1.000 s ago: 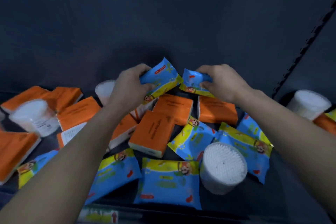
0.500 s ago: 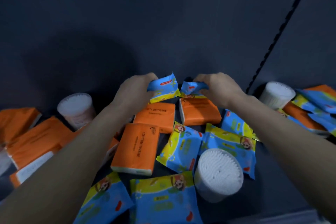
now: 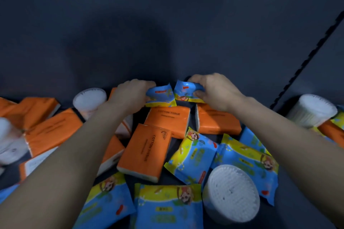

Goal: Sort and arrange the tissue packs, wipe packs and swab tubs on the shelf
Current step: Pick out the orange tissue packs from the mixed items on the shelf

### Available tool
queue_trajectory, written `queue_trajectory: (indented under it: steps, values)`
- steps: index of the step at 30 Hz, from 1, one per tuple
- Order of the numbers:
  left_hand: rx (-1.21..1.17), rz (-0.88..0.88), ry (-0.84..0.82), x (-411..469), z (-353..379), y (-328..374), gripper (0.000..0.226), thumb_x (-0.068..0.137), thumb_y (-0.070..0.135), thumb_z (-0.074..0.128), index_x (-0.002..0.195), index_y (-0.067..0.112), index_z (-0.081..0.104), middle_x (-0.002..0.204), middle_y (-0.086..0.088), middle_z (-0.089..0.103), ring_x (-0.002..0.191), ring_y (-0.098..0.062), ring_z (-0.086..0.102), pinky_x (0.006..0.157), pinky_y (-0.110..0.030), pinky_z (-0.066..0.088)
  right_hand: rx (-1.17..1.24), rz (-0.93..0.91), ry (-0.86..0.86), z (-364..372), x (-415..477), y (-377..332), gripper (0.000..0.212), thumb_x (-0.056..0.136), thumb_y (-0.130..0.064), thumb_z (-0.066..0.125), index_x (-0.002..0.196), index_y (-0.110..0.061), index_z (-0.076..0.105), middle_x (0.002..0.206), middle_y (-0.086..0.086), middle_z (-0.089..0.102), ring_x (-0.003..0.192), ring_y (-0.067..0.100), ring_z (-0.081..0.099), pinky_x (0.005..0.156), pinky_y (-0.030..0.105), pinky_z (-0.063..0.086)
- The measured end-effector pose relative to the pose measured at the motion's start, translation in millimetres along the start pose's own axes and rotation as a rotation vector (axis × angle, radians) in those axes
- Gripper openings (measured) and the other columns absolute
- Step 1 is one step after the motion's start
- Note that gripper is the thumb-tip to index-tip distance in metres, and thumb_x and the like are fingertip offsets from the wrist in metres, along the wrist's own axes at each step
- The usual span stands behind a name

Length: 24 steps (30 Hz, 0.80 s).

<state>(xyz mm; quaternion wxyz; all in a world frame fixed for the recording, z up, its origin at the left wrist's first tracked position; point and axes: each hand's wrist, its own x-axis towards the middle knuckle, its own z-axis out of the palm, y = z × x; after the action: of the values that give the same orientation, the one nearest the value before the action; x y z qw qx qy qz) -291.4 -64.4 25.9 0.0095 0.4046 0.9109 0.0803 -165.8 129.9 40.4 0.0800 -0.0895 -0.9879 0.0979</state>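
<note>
The left hand (image 3: 130,95) is gripping a wipe pack (image 3: 162,96) by its left end, with the fingers curled over its top edge. The right hand (image 3: 214,93) is gripping a second wipe pack (image 3: 184,92), fingers wrapped over the top and thumb pressing on the front face. Both packs are standing on edge between the hands, almost meeting edge to edge, at the back of the shelf (image 3: 297,201). Each is looking glossy and slightly crumpled: blue film, a yellow band along the lower edge and a small red label, and the second one is showing a cartoon face. Just below the left hand's pack an orange tissue pack (image 3: 169,121) is lying flat, its print reading COTTON TISSUE. Beside it, under the right hand, another tissue pack (image 3: 217,122) is showing a white side edge. Nearer the person, between the forearms, a third tissue pack (image 3: 147,150) is lying lengthwise. A swab tub (image 3: 89,98) with white tips is standing just left of the left hand. A near tub (image 3: 230,193) is sitting under the right forearm with its swab tips facing up, and flat wipe packs (image 3: 191,154) are lying around it. A far tub (image 3: 312,109) is sitting well to the right of the right hand.
</note>
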Motion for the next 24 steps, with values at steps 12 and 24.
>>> queue_trajectory:
  steps: [12,24]
  values:
    - [0.162,-0.067,0.006,-11,-5,-45,0.027,0.086,0.007,0.052,0.110,0.020,0.055,0.099,-0.010,0.059,0.089,-0.030,0.057,0.063,-0.034,0.040,-0.001,-0.025,-0.137,14,24,-45,0.035,0.089,-0.016,0.056,0.122,-0.026,0.054,0.104,0.012,0.063,0.096,0.032,0.059,0.081,0.041,0.051]
    - [0.194,-0.096,-0.085,-3,-11,-42,0.021,0.085,0.006,0.051,0.105,0.012,0.056,0.106,-0.011,0.055,0.094,-0.029,0.056,0.066,-0.035,0.039,0.009,0.006,-0.289,-2,18,-51,0.023,0.082,-0.012,0.062,0.101,-0.025,0.064,0.097,0.001,0.062,0.089,0.022,0.058,0.077,0.033,0.050]
